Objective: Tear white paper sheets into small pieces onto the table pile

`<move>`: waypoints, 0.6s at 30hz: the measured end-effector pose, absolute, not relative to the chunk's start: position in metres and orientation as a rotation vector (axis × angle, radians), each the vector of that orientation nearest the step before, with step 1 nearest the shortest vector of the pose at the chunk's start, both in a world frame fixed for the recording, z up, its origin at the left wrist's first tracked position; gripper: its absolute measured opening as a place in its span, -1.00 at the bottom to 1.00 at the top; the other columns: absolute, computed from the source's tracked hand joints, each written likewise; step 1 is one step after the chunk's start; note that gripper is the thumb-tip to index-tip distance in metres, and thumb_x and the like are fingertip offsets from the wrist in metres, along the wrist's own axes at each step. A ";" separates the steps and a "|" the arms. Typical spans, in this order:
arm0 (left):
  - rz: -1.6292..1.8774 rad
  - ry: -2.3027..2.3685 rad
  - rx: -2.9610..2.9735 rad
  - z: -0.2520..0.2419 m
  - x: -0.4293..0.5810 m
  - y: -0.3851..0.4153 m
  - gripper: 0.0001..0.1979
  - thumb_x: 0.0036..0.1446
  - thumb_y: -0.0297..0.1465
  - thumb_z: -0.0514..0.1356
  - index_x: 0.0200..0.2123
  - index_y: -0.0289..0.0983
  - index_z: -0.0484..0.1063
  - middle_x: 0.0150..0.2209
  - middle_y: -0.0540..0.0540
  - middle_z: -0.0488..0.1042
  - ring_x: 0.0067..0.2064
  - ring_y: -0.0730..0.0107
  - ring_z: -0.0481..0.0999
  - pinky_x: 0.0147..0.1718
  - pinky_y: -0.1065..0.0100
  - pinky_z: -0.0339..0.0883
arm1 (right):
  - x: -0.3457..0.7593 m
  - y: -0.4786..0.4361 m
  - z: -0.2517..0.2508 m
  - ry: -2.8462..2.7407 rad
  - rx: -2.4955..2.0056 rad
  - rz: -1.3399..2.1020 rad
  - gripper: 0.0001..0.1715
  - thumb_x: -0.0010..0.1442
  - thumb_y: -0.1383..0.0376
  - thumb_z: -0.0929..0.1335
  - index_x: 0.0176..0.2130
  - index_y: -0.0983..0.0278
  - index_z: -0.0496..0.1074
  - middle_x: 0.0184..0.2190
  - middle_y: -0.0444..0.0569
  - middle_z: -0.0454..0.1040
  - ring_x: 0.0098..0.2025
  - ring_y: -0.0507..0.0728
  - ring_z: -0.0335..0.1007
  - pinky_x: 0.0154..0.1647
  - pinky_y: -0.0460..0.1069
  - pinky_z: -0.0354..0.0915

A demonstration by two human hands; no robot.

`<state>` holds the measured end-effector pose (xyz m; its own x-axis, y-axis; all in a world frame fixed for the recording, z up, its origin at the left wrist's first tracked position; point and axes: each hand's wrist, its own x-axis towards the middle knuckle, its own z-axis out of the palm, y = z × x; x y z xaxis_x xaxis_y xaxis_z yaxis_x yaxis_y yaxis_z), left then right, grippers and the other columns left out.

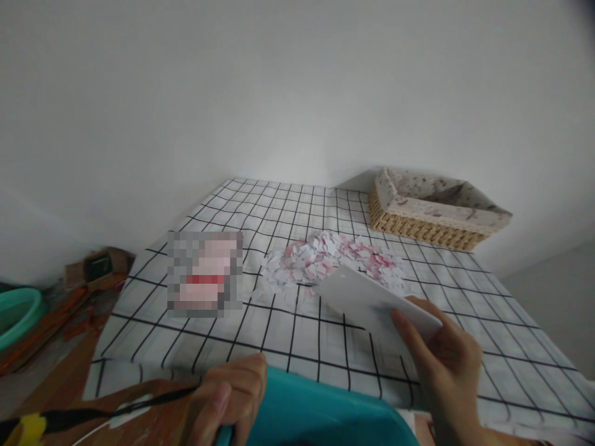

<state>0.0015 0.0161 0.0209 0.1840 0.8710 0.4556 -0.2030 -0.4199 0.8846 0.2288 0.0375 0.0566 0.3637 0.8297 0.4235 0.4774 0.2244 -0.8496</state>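
Teal bin (325,409), likely plastic, clutched by left hand (235,393); right hand (449,362) pinching flat board (362,300)

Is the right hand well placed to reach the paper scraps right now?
Likely yes: the right hand holds a white board, its far end by the paper scraps, with no other object visibly in between.

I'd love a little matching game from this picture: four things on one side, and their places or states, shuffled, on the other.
1. Left hand
2. Right hand
3. Paper scraps
4. Wicker basket

A. Heaped on the checked cloth
B. Lined with patterned fabric
C. Holding a flat white piece
D. Gripping the rim of a teal tub

Pairs: 1-D, 2-C, 3-A, 4-B
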 end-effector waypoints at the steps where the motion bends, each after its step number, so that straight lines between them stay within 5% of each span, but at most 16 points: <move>1: 1.404 0.657 1.529 0.021 0.001 0.016 -0.43 0.32 -0.29 -0.29 -0.73 -0.26 0.03 -0.78 0.03 0.09 -0.70 0.39 0.12 -0.60 0.24 0.12 | 0.230 0.038 0.056 -1.310 -1.414 0.359 -0.81 0.12 0.22 0.35 -0.50 0.22 0.41 -0.61 -0.17 0.35 -0.58 0.02 0.24 -0.60 -0.10 0.17; 18: 1.462 0.732 1.380 0.016 0.004 0.008 -0.44 0.30 -0.27 -0.26 -0.75 -0.25 0.03 -0.78 0.02 0.05 -0.69 0.34 0.09 -0.59 0.19 0.07 | 0.242 0.042 0.047 -1.431 -1.455 0.192 -0.93 0.13 0.25 0.36 -0.38 0.19 0.44 -0.55 -0.20 0.46 -0.55 0.00 0.36 -0.58 -0.18 0.26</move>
